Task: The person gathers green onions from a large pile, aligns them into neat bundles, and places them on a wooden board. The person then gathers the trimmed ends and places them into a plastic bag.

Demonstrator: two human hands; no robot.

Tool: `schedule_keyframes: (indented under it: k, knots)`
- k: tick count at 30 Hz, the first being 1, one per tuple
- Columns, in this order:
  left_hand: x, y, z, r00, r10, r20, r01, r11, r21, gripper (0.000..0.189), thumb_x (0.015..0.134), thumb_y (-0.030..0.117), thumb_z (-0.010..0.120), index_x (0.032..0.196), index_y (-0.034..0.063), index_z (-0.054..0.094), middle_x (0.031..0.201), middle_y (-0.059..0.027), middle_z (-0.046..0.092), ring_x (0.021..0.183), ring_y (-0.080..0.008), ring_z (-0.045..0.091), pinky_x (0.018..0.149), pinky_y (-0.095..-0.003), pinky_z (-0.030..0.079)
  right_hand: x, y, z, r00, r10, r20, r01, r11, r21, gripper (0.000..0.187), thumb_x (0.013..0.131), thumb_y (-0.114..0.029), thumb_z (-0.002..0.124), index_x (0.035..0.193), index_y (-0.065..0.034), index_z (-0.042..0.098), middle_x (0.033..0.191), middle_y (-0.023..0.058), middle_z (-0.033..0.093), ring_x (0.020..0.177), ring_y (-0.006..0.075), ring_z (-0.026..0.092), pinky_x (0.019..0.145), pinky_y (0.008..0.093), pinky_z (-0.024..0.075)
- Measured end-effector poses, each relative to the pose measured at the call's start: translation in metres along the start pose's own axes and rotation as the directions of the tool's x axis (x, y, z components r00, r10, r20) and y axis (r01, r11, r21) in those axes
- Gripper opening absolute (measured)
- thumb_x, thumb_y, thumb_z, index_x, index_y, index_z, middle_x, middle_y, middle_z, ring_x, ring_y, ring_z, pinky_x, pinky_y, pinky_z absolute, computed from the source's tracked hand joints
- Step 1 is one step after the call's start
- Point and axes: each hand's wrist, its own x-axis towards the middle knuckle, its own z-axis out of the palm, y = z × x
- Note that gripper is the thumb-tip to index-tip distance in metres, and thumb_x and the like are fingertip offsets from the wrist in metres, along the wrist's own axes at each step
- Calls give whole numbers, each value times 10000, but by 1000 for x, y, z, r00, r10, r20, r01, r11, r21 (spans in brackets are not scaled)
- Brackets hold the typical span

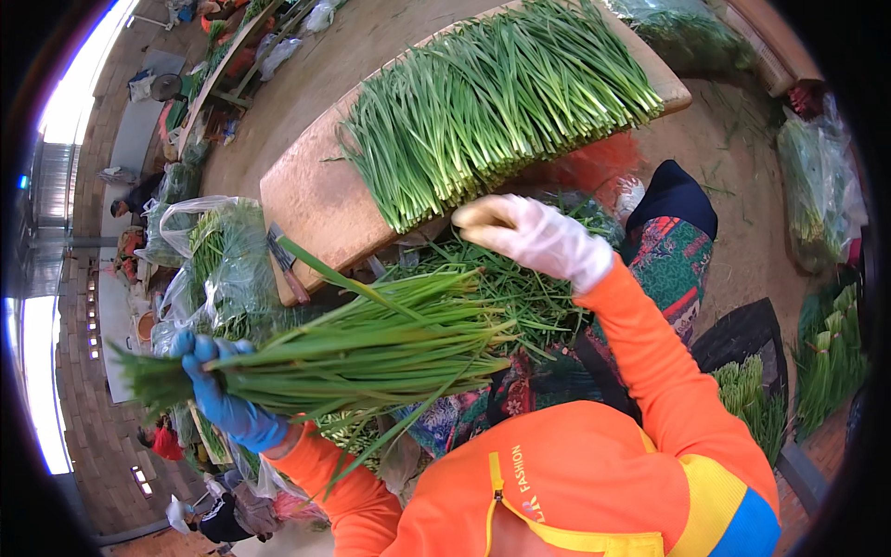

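My left hand (226, 397), in a blue glove, is closed round a bunch of long green leafy stalks (369, 341). Their pale ends fan out towards the right, and some leaves stick out loose. My right hand (532, 237), in a whitish glove, is just below the front edge of a wooden board, with fingers bent and close together; whether it pinches anything cannot be seen. A thick row of similar green stalks (501, 104) lies across the board (313, 188), cut ends towards me. A knife (287, 261) with a brown handle rests at the board's left corner.
Loose green trimmings (515, 299) are heaped below the board, over my lap. A plastic bag of greens (230, 271) stands at the left, another bag (818, 188) at the far right. Tied bundles (832, 348) lie at the lower right. Other people are in the background at left.
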Motion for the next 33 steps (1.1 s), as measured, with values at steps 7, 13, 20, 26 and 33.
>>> schedule_keyframes:
  k: [7, 13, 20, 26, 33]
  knots:
    - [53, -51, -94, 885, -397, -242, 415, 909, 28, 267, 943, 202, 583, 1131, 20, 633, 1086, -144, 673, 934, -241, 664, 859, -394, 557, 47, 2, 80, 769, 114, 629, -637, 230, 736, 462, 959, -396, 528, 1283, -67, 537, 1272, 50, 593, 1123, 165, 569, 984, 353, 443]
    - [3, -119, -243, 651, -509, -564, 580, 812, -63, 360, 993, 268, 450, 1236, 47, 596, 1228, -154, 620, 1065, -345, 608, 953, -527, 474, 17, 31, 110, 746, 237, 622, -617, 597, 513, 528, 923, -636, 416, 1057, -174, 632, 685, -40, 585, 498, 54, 389, 483, 243, 317]
    - [-66, -134, -277, 549, -526, -649, 576, 801, -162, 338, 985, 260, 435, 1176, 57, 626, 1213, -131, 630, 1072, -349, 599, 938, -547, 470, -9, 12, 71, 847, 246, 472, -532, 421, 735, 268, 958, -250, 546, 1132, -70, 642, 567, -60, 457, 401, 28, 284, 363, 212, 204]
    - [-93, -130, -294, 562, -514, -648, 495, 837, -234, 296, 938, 268, 518, 1100, 69, 666, 1140, -153, 663, 983, -347, 639, 874, -513, 519, -40, 33, 1, 792, 520, 320, -605, 741, 291, 424, 939, -353, 568, 1260, -78, 592, 803, 11, 653, 633, 78, 579, 568, 219, 478]
    - [-105, -119, -248, 544, -454, -706, 408, 878, -251, 273, 907, 245, 568, 1076, 51, 656, 1125, -163, 662, 973, -343, 644, 864, -506, 533, -9, 28, 90, 963, 246, 111, -262, 951, 166, 611, 894, -533, 565, 1203, -6, 595, 1197, 167, 611, 1157, 285, 554, 1004, 345, 402]
